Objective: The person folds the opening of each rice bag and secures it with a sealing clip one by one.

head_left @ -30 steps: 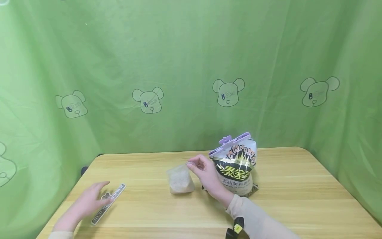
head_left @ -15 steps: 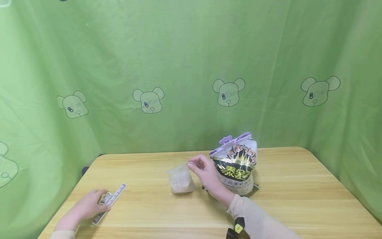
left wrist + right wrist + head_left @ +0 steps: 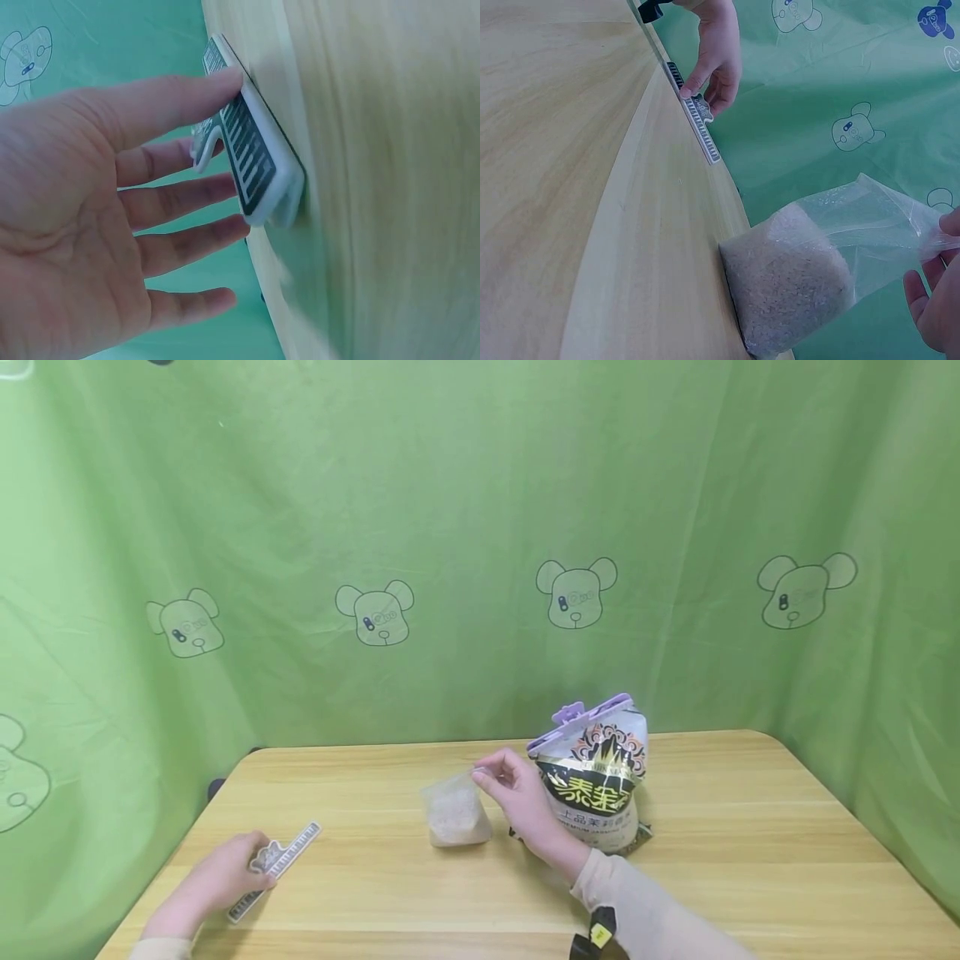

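Observation:
A bag clip (image 3: 294,850) with a piano-key pattern and a small animal-like tab is at the left side of the table. My left hand (image 3: 225,872) pinches it, thumb on the near face and fingers behind; in the left wrist view the bag clip (image 3: 259,161) stands on edge close to the tabletop. Near the middle, a small clear plastic bag of rice (image 3: 457,820) rests on the table. Its top corner is pinched between thumb and fingers of my right hand (image 3: 525,797). The right wrist view shows the bag's loose upper film (image 3: 870,225) drawn up toward that hand.
Behind my right forearm stands a large printed rice sack (image 3: 600,785), its top folded under a purple clip (image 3: 577,724). The wooden table (image 3: 390,902) ends at a green curtain (image 3: 465,485) with bear-head drawings.
My left hand has come down onto the bag clip and its fingers have closed round it; the clip has shifted only slightly. The right hand keeps hold of the small rice bag.

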`<control>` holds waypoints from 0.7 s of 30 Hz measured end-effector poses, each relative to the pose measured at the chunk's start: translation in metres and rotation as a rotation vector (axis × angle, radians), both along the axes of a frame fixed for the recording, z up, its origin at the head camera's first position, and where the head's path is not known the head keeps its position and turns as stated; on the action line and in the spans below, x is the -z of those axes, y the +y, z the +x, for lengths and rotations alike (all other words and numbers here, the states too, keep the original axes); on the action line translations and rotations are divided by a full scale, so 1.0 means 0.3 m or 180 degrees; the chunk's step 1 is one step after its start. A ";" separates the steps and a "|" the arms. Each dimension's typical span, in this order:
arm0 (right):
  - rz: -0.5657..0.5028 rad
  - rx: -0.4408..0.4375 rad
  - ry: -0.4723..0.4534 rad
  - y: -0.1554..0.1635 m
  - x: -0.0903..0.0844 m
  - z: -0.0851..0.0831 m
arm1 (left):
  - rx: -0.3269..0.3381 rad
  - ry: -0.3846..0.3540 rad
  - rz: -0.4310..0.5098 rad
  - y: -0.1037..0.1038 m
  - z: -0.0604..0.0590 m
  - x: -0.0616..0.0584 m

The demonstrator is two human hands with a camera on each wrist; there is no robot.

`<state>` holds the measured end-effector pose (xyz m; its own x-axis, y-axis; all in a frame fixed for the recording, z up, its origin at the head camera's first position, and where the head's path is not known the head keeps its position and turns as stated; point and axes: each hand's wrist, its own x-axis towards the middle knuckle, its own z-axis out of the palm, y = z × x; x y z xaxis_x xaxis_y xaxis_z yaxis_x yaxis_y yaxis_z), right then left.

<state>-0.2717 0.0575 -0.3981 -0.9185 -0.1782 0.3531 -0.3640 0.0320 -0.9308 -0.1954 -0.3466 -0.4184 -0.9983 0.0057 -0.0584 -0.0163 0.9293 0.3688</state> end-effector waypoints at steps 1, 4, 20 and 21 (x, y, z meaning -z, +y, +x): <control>-0.0003 -0.0005 0.0000 0.000 0.000 0.000 | -0.0027 -0.0010 0.0015 0.002 0.001 -0.003; -0.0026 -0.0016 -0.0004 -0.001 -0.001 0.001 | -0.0082 -0.0014 0.0019 0.007 0.002 -0.006; 0.0006 0.0023 -0.0047 -0.001 0.001 0.001 | -0.0161 0.0166 0.0222 0.015 0.001 -0.004; 0.0006 0.0026 -0.0060 -0.001 0.002 0.001 | -0.0155 0.0188 0.0239 0.017 0.001 -0.005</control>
